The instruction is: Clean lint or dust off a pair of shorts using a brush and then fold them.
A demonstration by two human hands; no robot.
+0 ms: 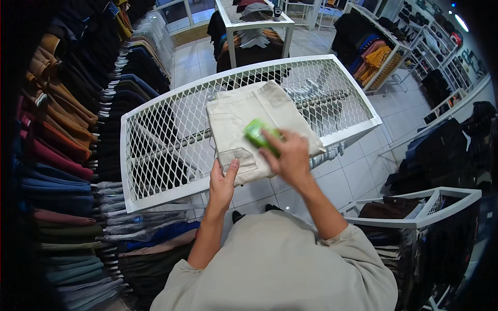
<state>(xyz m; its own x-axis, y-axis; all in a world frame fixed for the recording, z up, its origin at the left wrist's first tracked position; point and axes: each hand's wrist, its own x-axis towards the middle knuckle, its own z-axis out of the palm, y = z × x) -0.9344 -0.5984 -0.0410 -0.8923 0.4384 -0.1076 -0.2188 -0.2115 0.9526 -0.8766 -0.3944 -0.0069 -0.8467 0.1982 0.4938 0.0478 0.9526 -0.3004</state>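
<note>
A folded beige garment (243, 110) with a stitched flap pocket lies on a white expanded-metal mesh table (163, 132). My left hand (223, 180) grips its near left corner, thumb on top beside the pocket and fingers underneath. In my right hand (290, 153) is a bright green block-like object (256, 132), held over the middle of the garment. Motion blurs the green object and my right fingers, so I cannot tell exactly what it is or whether it touches the cloth.
Shelves of folded clothes (58, 182) and rows of hanging garments (144, 77) line the left. Another white table (256, 25) with a grey cap (257, 11) stands beyond. A low white rack (416, 223) is close on my right. Pale tiles (330, 175) cover the floor.
</note>
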